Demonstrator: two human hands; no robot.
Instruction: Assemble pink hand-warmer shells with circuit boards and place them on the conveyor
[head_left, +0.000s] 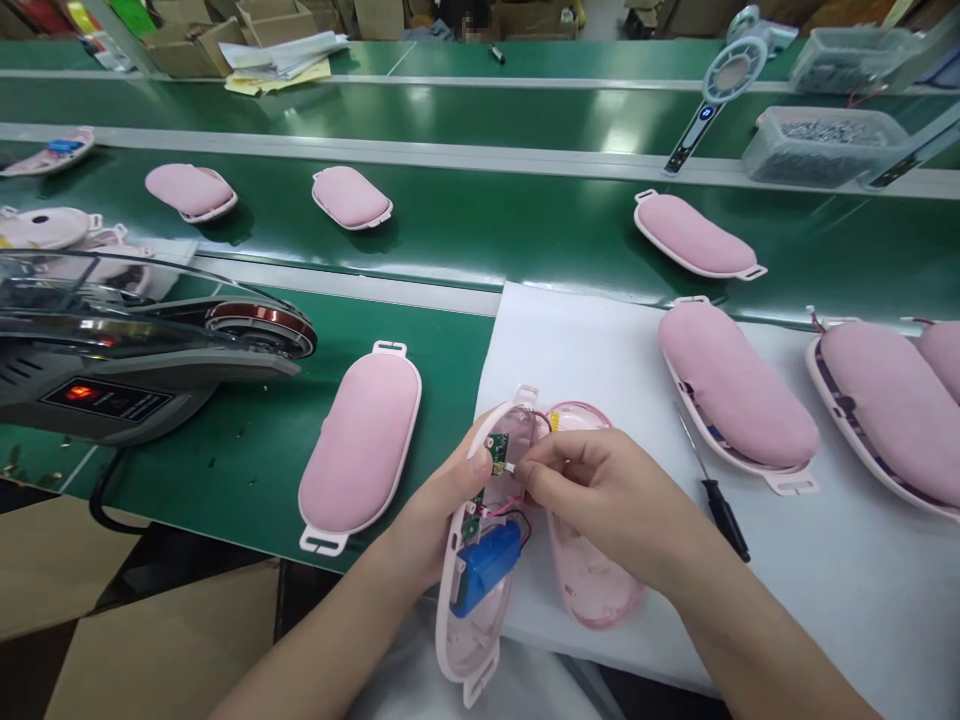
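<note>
My left hand is closed around a pink plastic shell, tilted up on its side with its inside facing right. Inside it sit a green circuit board and a blue battery pack with thin wires. My right hand pinches a small white connector right at the board, where my left thumb also rests. Whether the connector is seated cannot be made out. Just under my right hand, the other pink shell half lies open on the white sheet, joined by wires near the top.
A black screwdriver lies on the white sheet. Closed pink padded units sit left, right and along the green conveyor. At left stands a grey machine with a lit display. A handheld fan and screw boxes are behind.
</note>
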